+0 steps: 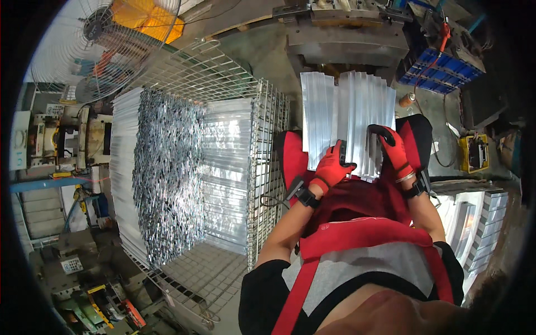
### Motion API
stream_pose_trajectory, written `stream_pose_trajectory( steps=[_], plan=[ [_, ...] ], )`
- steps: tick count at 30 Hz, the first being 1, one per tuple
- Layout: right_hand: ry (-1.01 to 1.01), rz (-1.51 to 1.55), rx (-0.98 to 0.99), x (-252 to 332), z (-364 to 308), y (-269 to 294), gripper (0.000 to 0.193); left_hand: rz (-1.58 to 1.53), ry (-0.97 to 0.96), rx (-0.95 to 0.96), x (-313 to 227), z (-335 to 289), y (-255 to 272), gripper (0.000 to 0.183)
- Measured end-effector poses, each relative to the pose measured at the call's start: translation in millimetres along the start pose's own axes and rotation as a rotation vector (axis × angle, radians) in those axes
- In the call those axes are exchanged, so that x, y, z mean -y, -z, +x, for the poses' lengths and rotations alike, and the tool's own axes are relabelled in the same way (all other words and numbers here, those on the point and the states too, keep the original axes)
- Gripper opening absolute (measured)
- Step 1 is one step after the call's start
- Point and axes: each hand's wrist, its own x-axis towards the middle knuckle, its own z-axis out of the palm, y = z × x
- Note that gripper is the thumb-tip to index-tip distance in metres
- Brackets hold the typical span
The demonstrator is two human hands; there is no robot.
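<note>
Across my lap, close to the machine, lies a fanned stack of long, thin, silvery metal strips (321, 114), some overlapping unevenly. My left hand (333, 167), in a red glove with black fingertips, rests on the near part of the stack. Its index finger points away and the thumb is spread to the right. At the stack's right side is my right hand (395, 152), gloved alike, with fingers arched over the strips and a gap between them and the thumb. I see no strip lifted in either hand.
A wire mesh cage (268, 123) on my left holds dense rows of metal strips (226, 145). Ahead stands a heavy machine (346, 39). A blue crate (441, 64), a yellow box (474, 153) and a can (407, 100) are to the right. A large fan (97, 25) stands far left.
</note>
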Motion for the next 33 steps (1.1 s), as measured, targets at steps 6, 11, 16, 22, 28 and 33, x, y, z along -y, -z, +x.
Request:
stream_pose_trajectory(
  steps=[6, 11, 16, 22, 28, 33],
  plan=[
    [0.059, 0.267, 0.047, 8.6, -0.9, -12.5, 0.027, 0.017, -0.04, -0.036, 6.4, 2.4, 0.7, 0.093],
    [0.039, 0.251, 0.068, 8.7, -0.7, -11.9, 0.027, 0.058, -0.095, -0.088, 8.7, 0.8, -5.4, 0.084],
    [-0.021, 0.271, 0.047, 16.0, -2.7, -9.6, 0.027, -0.014, -0.066, -0.314, 6.4, -8.8, -3.7, 0.064],
    [0.02, 0.671, 0.052, 23.8, 8.5, -10.6, 0.041, -1.294, -0.166, -0.083, -36.3, -22.7, 42.9, 0.038],
    [0.065, 1.218, 0.616, 95.1, 40.5, -10.3, 0.083, -2.21, 0.055, 0.839, -43.9, 5.4, 39.5, 0.042],
    [0.115, 1.032, 0.073, 64.6, 91.7, -2.7, 0.032, -1.87, 0.114, 0.67, -89.3, 25.1, 55.6, 0.062]
  ],
)
